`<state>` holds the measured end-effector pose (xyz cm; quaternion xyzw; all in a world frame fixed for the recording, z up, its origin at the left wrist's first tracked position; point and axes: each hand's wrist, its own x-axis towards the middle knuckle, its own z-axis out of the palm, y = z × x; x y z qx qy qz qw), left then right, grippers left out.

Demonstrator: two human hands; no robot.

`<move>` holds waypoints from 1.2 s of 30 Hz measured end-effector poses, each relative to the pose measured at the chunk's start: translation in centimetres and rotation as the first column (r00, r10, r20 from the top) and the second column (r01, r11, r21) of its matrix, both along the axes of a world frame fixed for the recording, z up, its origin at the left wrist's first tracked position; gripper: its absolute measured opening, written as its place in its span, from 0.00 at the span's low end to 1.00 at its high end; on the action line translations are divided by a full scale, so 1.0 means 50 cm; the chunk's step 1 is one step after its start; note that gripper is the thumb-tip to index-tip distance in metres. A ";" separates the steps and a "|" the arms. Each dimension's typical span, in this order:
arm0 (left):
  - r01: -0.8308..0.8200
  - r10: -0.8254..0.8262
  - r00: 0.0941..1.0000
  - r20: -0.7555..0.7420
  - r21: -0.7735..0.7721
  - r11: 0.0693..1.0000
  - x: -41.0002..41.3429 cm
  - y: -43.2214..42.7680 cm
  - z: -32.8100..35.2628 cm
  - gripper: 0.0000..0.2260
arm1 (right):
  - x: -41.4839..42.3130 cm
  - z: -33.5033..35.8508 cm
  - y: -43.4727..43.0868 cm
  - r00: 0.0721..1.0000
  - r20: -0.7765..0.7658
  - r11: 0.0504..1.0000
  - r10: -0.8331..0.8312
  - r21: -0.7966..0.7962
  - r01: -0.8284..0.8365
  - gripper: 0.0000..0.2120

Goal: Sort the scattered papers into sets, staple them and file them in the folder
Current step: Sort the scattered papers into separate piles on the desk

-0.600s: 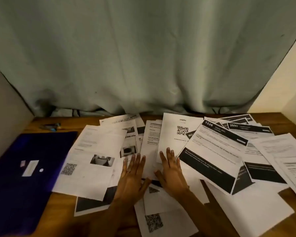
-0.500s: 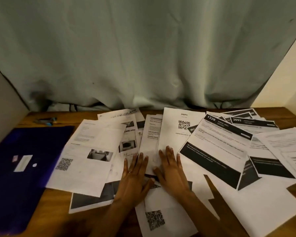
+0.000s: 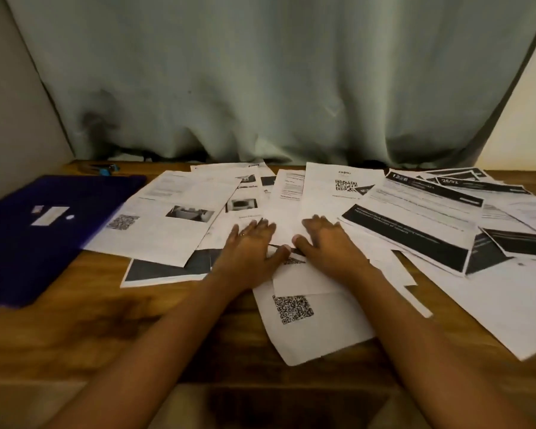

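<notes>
Just below the "zepto" sheet [image 3: 328,199], left hand [image 3: 248,246] and right hand [image 3: 326,243] press the papers [image 3: 322,329], fingers open, gripping nothing.

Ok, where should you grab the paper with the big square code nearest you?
Pinch the QR sheet at its near corner, coming from your own side. That end lies bare and flat, while another paper overlaps its far end.

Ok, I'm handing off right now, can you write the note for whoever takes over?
Hands: left hand and right hand both lie flat on the scattered papers, holding nothing.
The blue folder lies flat at the left of the table, one sheet overlapping its edge.
A small blue item sits at back left, possibly the stapler; too small to tell.
Done: nothing sorted, stapled or filed.
Left: all of it.
</notes>
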<state>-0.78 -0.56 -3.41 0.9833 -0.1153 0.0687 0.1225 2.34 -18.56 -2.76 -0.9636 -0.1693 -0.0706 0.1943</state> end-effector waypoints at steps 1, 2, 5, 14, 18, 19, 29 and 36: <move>-0.003 0.003 1.000 -0.003 0.002 1.000 -0.002 0.000 0.006 0.29 | -0.003 0.002 0.000 1.000 0.003 1.000 0.005 0.017 -0.005 0.26; 0.001 -0.001 1.000 0.004 -0.001 1.000 -0.005 -0.001 0.008 0.29 | -0.009 0.003 0.000 1.000 0.005 0.999 0.007 0.035 -0.007 0.25; 0.014 -0.012 0.998 0.059 -0.038 0.999 -0.017 -0.003 0.013 0.27 | -0.023 0.009 0.003 1.000 -0.008 0.996 -0.017 0.083 0.018 0.20; -0.047 0.109 0.944 0.312 -0.199 0.979 -0.046 0.006 0.039 0.23 | -0.033 0.023 0.003 0.999 -0.053 0.990 -0.015 0.140 0.022 0.25; -0.232 0.300 0.866 0.401 -0.209 0.950 -0.055 0.080 0.067 0.24 | -0.039 0.033 0.004 1.000 0.017 0.987 0.013 0.158 -0.016 0.25; -0.290 0.354 0.860 0.368 -0.220 0.931 -0.061 0.109 0.073 0.26 | -0.044 0.038 0.007 0.998 0.061 0.983 0.026 0.179 -0.037 0.25; -0.445 0.451 0.874 -0.180 0.075 0.892 -0.126 0.227 0.038 0.32 | -0.112 0.094 0.176 0.917 0.164 0.924 0.364 0.057 -0.377 0.24; -0.418 0.431 0.902 0.033 -0.189 0.889 -0.189 0.227 0.057 0.21 | -0.124 0.075 0.282 0.832 -0.070 0.811 0.551 -0.188 -0.553 0.34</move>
